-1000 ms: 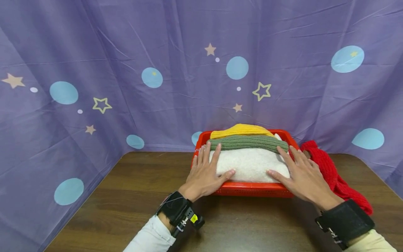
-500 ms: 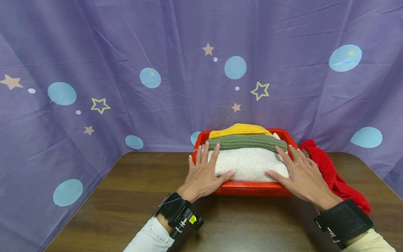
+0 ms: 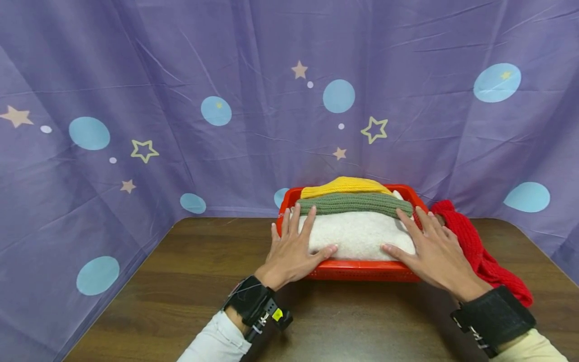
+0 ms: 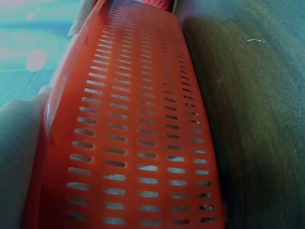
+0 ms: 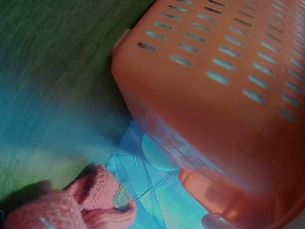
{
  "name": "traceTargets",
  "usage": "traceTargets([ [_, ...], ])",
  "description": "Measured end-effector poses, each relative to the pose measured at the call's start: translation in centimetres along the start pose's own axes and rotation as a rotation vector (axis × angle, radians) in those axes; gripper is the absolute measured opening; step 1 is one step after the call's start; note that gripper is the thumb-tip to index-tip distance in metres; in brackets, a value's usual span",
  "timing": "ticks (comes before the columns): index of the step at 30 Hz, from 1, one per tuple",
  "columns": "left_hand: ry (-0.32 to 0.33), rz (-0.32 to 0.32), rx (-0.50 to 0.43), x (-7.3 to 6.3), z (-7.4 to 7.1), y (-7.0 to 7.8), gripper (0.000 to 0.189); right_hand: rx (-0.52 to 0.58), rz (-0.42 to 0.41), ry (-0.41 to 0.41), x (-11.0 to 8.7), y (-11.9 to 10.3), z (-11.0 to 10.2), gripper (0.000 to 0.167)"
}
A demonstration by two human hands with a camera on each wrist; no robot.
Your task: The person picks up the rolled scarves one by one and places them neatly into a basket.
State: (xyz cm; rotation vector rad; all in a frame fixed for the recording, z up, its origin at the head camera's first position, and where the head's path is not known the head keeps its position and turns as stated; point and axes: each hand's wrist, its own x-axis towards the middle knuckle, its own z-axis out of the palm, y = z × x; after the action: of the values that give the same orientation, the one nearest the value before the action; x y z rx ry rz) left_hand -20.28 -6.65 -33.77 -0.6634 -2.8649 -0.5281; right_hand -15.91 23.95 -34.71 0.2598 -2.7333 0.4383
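A red slotted basket (image 3: 357, 270) stands on the brown table, packed with a folded white cloth (image 3: 359, 235), a green knit (image 3: 355, 203) and a yellow knit (image 3: 345, 186). My left hand (image 3: 294, 247) lies flat with straight fingers on the white cloth's left end and the basket's left rim. My right hand (image 3: 430, 250) lies flat on the cloth's right end. The left wrist view is filled by the basket's wall (image 4: 138, 129); the right wrist view shows a basket corner (image 5: 214, 81).
A red knitted piece (image 3: 475, 251) lies on the table just right of the basket, also seen as red knit (image 5: 71, 200) in the right wrist view. A purple curtain (image 3: 181, 100) with stars and dots closes in the back and sides. Bare tabletop (image 3: 190, 261) stretches left.
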Motion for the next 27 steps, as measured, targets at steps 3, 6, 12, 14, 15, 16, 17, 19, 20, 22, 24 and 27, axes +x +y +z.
traceTargets([
  [3, -0.001, 0.000, 0.003, 0.01, -0.01, 0.00, 0.098, -0.007, -0.002, 0.015, 0.00, 0.04, 0.06, 0.096],
  [6, -0.003, -0.003, 0.006, 0.01, -0.02, -0.01, 0.098, -0.017, -0.004, 0.029, -0.01, 0.04, 0.11, 0.097],
  [12, 0.003, -0.006, 0.004, -0.05, -0.08, 0.03, 0.098, -0.020, -0.015, 0.056, -0.03, 0.04, 0.21, 0.100],
  [14, 0.004, -0.007, 0.006, -0.05, -0.08, 0.03, 0.098, -0.017, -0.019, 0.060, -0.04, 0.05, 0.24, 0.100],
  [15, 0.005, -0.007, 0.006, -0.05, -0.06, 0.03, 0.098, -0.016, -0.020, 0.061, -0.05, 0.06, 0.24, 0.099],
  [16, 0.006, -0.008, 0.006, -0.05, -0.06, 0.03, 0.098, -0.014, -0.020, 0.062, -0.05, 0.07, 0.24, 0.099],
  [17, 0.006, -0.008, 0.006, -0.04, -0.05, 0.03, 0.098, -0.015, -0.019, 0.060, -0.05, 0.07, 0.24, 0.099],
  [19, 0.006, -0.008, 0.007, -0.05, -0.05, 0.04, 0.098, -0.016, -0.016, 0.053, -0.04, 0.08, 0.21, 0.100],
  [20, 0.006, -0.009, 0.007, -0.05, -0.05, 0.05, 0.098, -0.016, -0.014, 0.049, -0.04, 0.08, 0.20, 0.100],
  [22, 0.006, -0.010, 0.006, -0.07, -0.04, 0.05, 0.099, -0.014, -0.009, 0.038, -0.04, 0.07, 0.17, 0.100],
  [24, 0.005, -0.011, 0.007, -0.09, -0.01, 0.04, 0.099, -0.016, -0.005, 0.029, -0.06, 0.06, 0.13, 0.100],
  [27, 0.009, -0.008, 0.005, -0.13, 0.03, 0.04, 0.099, -0.019, -0.004, 0.025, -0.05, 0.06, 0.11, 0.100],
])
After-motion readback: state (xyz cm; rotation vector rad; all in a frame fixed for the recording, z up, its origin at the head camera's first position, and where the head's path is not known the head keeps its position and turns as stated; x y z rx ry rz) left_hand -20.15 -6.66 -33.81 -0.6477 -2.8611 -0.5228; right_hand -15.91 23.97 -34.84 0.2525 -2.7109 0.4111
